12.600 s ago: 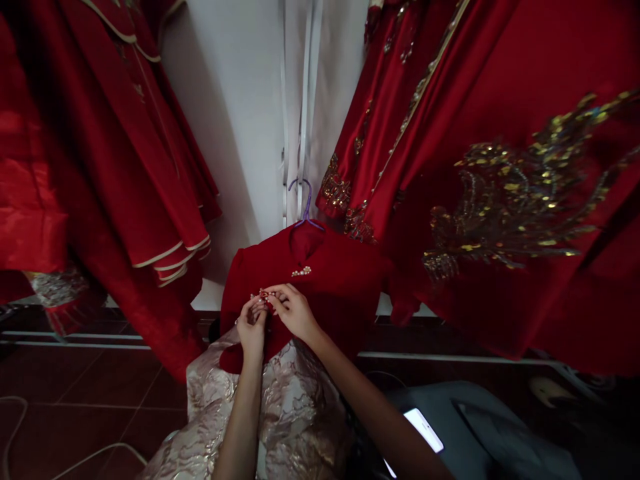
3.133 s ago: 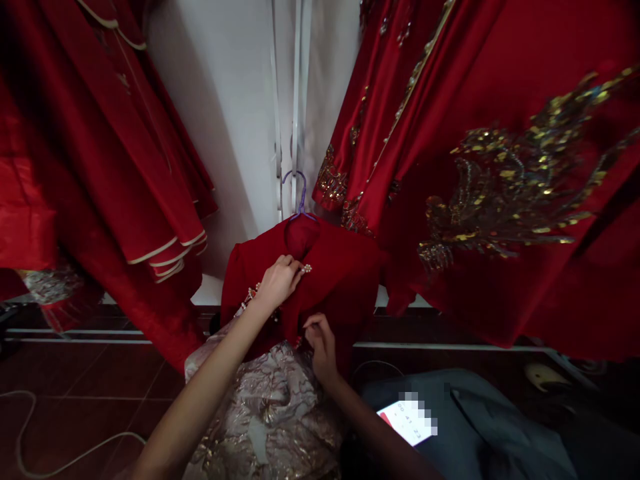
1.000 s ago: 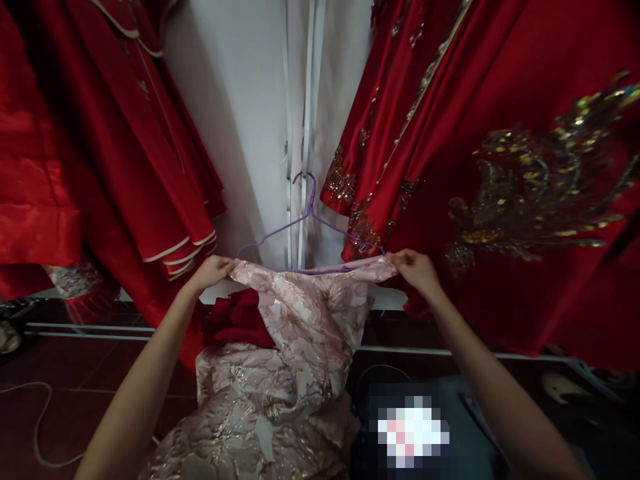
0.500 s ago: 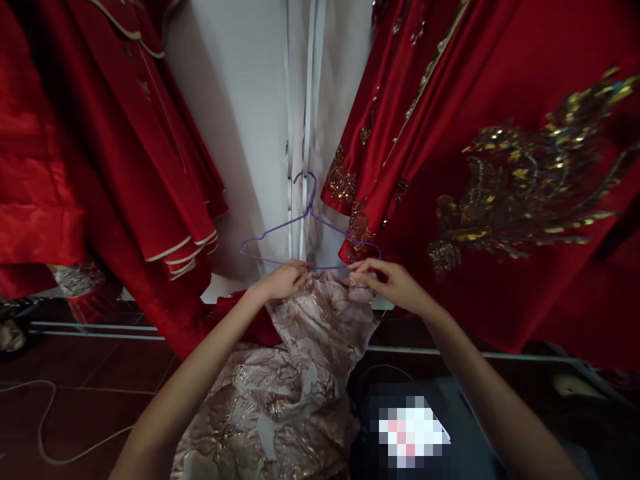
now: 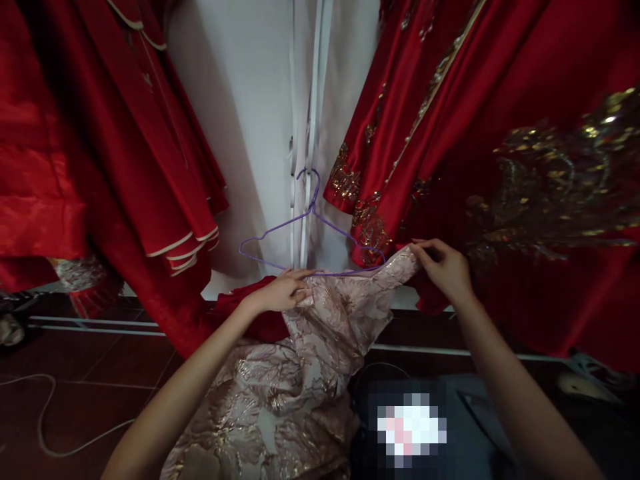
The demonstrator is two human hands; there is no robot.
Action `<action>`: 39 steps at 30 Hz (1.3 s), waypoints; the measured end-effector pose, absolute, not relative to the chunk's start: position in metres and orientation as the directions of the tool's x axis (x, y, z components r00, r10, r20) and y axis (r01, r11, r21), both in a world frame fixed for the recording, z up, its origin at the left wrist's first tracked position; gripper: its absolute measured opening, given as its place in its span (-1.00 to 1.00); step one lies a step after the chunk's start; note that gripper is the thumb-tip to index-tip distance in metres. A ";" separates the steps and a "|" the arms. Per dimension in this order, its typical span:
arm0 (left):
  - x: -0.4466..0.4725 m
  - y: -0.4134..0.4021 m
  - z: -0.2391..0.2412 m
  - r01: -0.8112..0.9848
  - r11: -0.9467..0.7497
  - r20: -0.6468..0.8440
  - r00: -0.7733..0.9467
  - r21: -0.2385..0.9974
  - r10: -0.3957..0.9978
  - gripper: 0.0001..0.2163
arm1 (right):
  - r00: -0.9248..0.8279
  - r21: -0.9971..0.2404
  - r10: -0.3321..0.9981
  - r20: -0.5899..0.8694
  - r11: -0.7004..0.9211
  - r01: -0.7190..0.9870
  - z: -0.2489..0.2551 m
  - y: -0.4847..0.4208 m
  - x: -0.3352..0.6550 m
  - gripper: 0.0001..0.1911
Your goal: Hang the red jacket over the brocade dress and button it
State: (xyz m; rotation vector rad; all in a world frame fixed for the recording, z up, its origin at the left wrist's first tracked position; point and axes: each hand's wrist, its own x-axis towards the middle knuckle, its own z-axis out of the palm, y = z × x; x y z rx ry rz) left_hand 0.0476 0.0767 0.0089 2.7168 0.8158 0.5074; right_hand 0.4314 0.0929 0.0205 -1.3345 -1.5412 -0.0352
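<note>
A pale pink dress [image 5: 320, 373] with gold floral brocade drapes downward below a thin purple hanger [image 5: 287, 222], whose hook rests at the white upright rails. With thumb and fingertips, my right hand [image 5: 447, 270] pinches the dress's upper right corner and stretches it out past the hanger's right end. My left hand [image 5: 285, 290] grips the dress's top edge left of the middle, just under the hanger's lower bar. The fabric's top edge runs along that bar at the right; whether it passes over or behind the bar is hard to tell.
Red garments with pale piping [image 5: 165, 167] hang at the left. A red gown [image 5: 395, 153] with gold sequins hangs at the right. A low white rail [image 5: 425, 351] crosses above the dark tiled floor, where a thin cable [image 5: 45, 427] lies. A blurred-out bright patch [image 5: 413, 427] is at lower right.
My right hand has moved right and slightly up, pulling the dress's corner outward and spreading its top edge. My left hand has shifted slightly left and down, still at the fabric.
</note>
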 end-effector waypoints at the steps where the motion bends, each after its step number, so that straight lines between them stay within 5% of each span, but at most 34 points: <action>1: 0.049 0.076 0.009 0.481 -0.811 0.256 0.782 0.332 0.568 -0.73 | 0.167 -0.568 0.705 0.689 0.382 0.729 0.022 0.092 0.430 -0.72; 11: 0.048 0.071 0.011 0.496 -0.787 0.254 0.761 0.366 0.597 -0.72 | 0.149 -0.493 0.727 0.671 0.287 0.822 0.028 0.087 0.432 -0.82; 18: 0.055 0.074 0.008 0.504 -0.800 0.272 0.760 0.326 0.590 -0.71 | 0.166 -0.543 0.700 0.695 0.359 0.759 0.036 0.086 0.413 -0.69; 22: 0.074 0.067 0.009 0.424 -0.825 0.322 0.775 0.373 0.544 -0.73 | 0.095 -0.435 0.626 0.774 0.416 0.798 0.052 0.084 0.369 -0.68; 27: 0.083 0.055 0.017 0.335 -0.788 0.349 0.758 0.517 0.551 -0.74 | -0.014 -0.365 0.689 0.725 0.401 0.840 0.060 0.089 0.334 -0.66; 31: 0.042 0.065 0.016 0.325 -0.646 0.371 0.608 0.690 0.702 -0.66 | -0.031 -0.340 0.688 0.725 0.396 0.853 0.055 0.096 0.338 -0.66; 39: -0.066 0.112 -0.035 0.548 -0.317 0.266 0.174 0.774 0.948 -0.49 | -0.038 -0.433 0.738 0.673 0.436 0.789 0.055 0.107 0.347 -0.69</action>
